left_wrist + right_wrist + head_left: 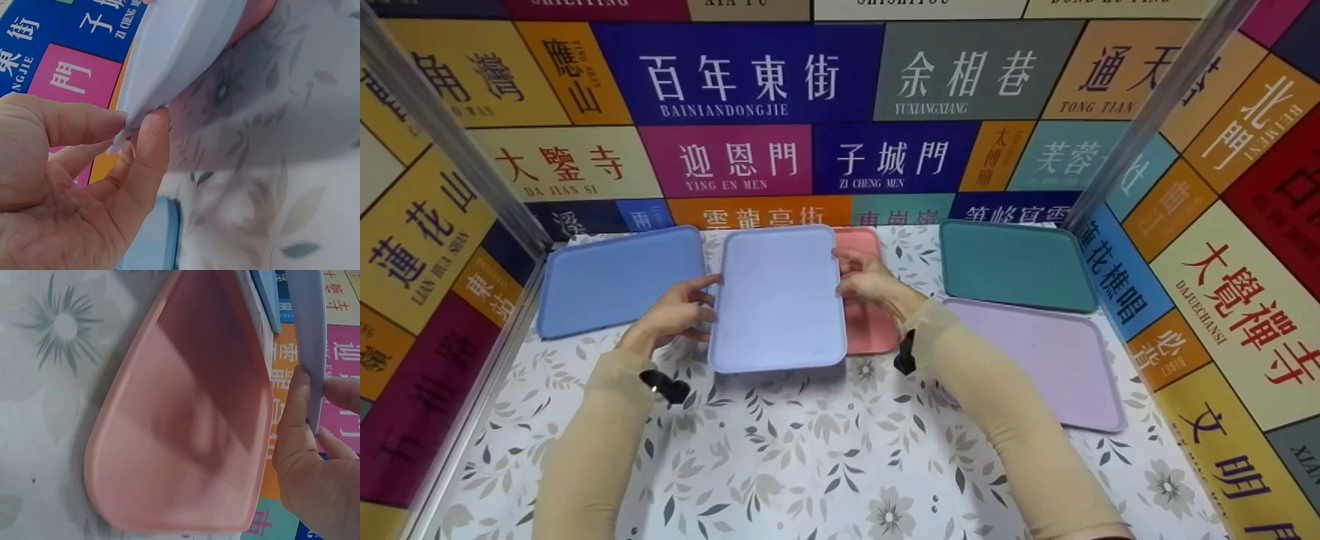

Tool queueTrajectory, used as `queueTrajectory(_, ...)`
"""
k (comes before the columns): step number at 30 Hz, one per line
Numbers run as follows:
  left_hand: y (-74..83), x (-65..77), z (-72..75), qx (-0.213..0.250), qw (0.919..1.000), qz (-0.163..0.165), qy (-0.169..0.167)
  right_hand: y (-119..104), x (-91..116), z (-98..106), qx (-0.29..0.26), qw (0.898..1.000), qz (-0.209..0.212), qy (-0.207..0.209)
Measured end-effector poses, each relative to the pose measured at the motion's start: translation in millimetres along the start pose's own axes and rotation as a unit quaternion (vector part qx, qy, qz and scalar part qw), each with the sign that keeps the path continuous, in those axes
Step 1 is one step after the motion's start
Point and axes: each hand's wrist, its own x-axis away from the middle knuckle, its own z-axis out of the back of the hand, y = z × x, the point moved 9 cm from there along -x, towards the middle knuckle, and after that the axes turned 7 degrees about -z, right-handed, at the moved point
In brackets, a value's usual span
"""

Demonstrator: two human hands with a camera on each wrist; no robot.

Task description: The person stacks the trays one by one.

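Note:
A pale periwinkle tray [780, 300] is raised above the table between both hands. My left hand [679, 311] pinches its left edge, thumb on one face and fingers on the other, as the left wrist view shows. On the opposite edge, my right hand [866, 281] grips the rim the same way. Under the lifted tray lies a pink tray [185, 427], its right part showing in the head view and the rest hidden. A blue tray [622, 281] rests on the table just left of the lifted one.
At the right, a green tray [1016, 266] overlaps the far edge of a lilac tray [1050, 367], which the right forearm partly covers. A floral cloth [810, 465] covers the table. Panels with printed signs [735, 75] rise at the back and both sides, with metal posts [1162, 105] at the corners.

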Motion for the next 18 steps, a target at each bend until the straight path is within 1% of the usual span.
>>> queueTrajectory(4,2.3,-9.6,-9.9,0.000,1.0000,-0.004,0.005,2,0,12,0.009,1.000,-0.002,0.005)
queueTrajectory(10,4.3,-26.1,-27.3,0.021,0.9997,-0.011,0.008,7,3,34,0.036,0.999,-0.018,0.016)
queueTrajectory(15,6.1,-39.7,-40.9,0.002,0.9998,-0.014,0.010,11,3,54,0.045,0.998,-0.016,0.031)
queueTrajectory(18,8.8,-46.9,-49.8,-0.002,0.9998,-0.018,0.011,16,4,64,0.045,0.998,-0.024,0.046)
